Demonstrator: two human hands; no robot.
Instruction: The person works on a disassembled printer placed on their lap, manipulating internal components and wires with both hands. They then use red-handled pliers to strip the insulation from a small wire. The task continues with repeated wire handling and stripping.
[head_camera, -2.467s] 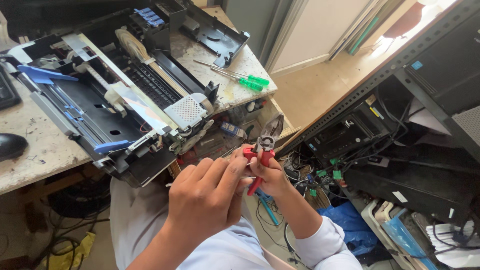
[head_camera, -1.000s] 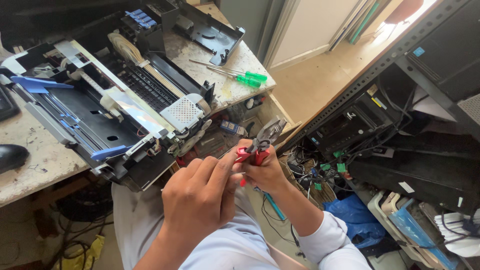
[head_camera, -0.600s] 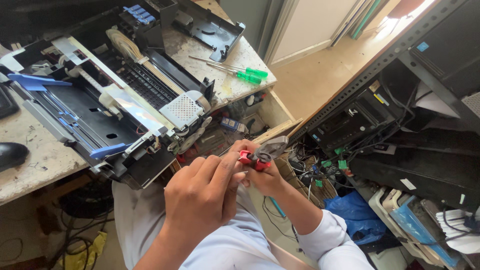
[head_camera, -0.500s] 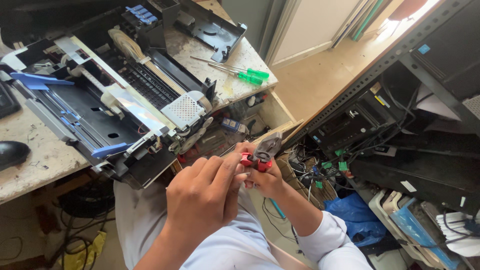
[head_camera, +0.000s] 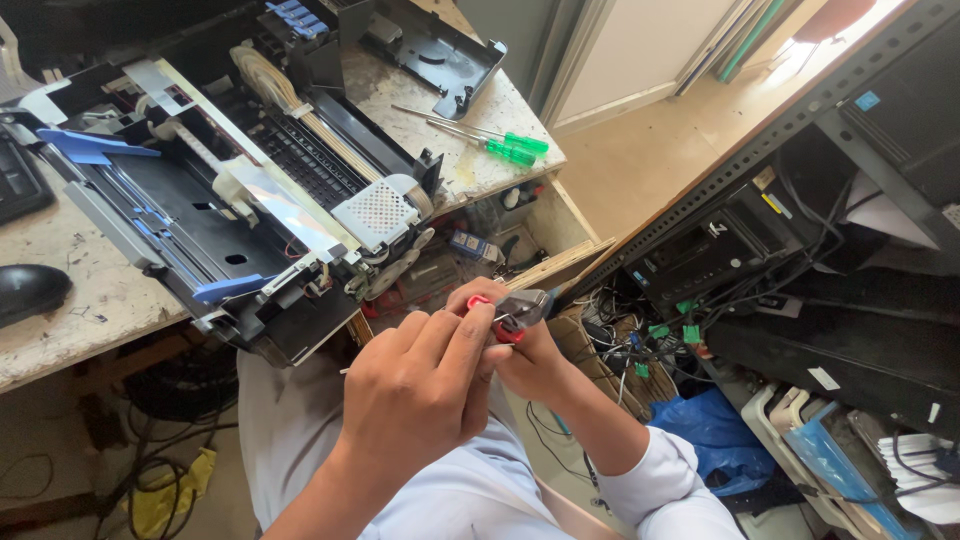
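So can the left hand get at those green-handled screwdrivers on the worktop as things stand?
Probably yes: the green-handled screwdrivers lie uncovered on the worktop, but the left hand must pass over the opened printer.

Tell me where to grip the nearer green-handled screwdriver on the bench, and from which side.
Grip the green-handled screwdriver by its thick green handle, coming from above at the bench's right edge. It lies flat with its thin shaft pointing left, and a second screwdriver lies close behind it.

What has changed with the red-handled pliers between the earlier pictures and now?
The pliers have tipped from pointing up and away to lying nearly level, nose to the right, drawn closer into both hands. The left hand and right hand keep their grip. The opened printer and green screwdrivers stayed put.
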